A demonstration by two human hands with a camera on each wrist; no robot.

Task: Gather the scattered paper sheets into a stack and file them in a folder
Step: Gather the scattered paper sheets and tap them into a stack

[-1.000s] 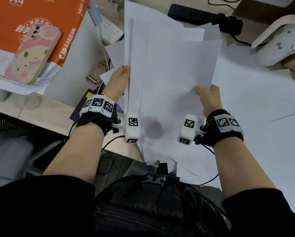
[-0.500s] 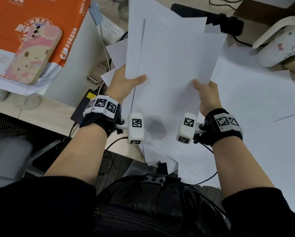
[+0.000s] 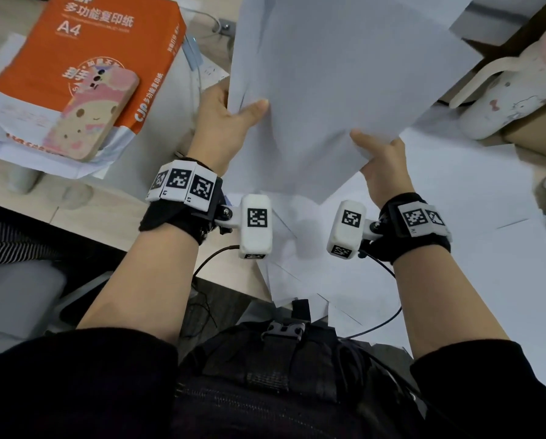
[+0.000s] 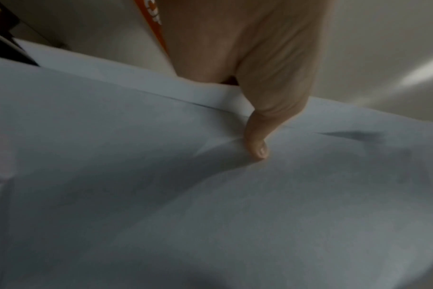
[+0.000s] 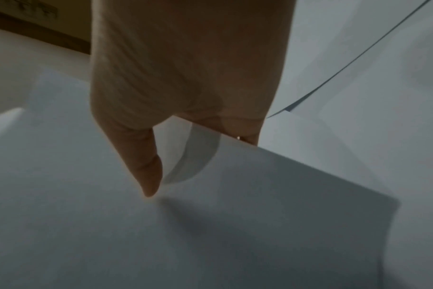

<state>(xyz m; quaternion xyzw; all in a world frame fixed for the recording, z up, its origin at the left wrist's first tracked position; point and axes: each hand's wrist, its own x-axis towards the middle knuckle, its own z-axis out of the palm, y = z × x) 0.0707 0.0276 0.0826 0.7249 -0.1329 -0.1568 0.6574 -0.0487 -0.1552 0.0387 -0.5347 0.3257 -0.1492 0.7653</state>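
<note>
A bundle of white paper sheets (image 3: pixel 338 74) is lifted above the desk, tilted up toward the camera. My left hand (image 3: pixel 224 118) grips its left edge, thumb on the front face and fingers behind. In the left wrist view the left hand (image 4: pixel 257 144) presses the thumb onto the sheets (image 4: pixel 210 205). My right hand (image 3: pixel 382 156) pinches the bundle's lower right edge. In the right wrist view the right hand (image 5: pixel 161 176) has its thumb on top of the sheets (image 5: pixel 235 224). More loose sheets (image 3: pixel 455 201) lie spread on the desk below. No folder is visible.
An orange A4 paper ream (image 3: pixel 85 61) with a pink phone (image 3: pixel 91 115) on it sits at the left. A white rabbit-shaped object (image 3: pixel 512 90) stands at the right. A black bag (image 3: pixel 281 375) lies in my lap at the desk's near edge.
Both hands have raised the bundle and brought it nearer the camera. Its staggered edges have drawn closer together. The left thumb has come round onto the front face.
</note>
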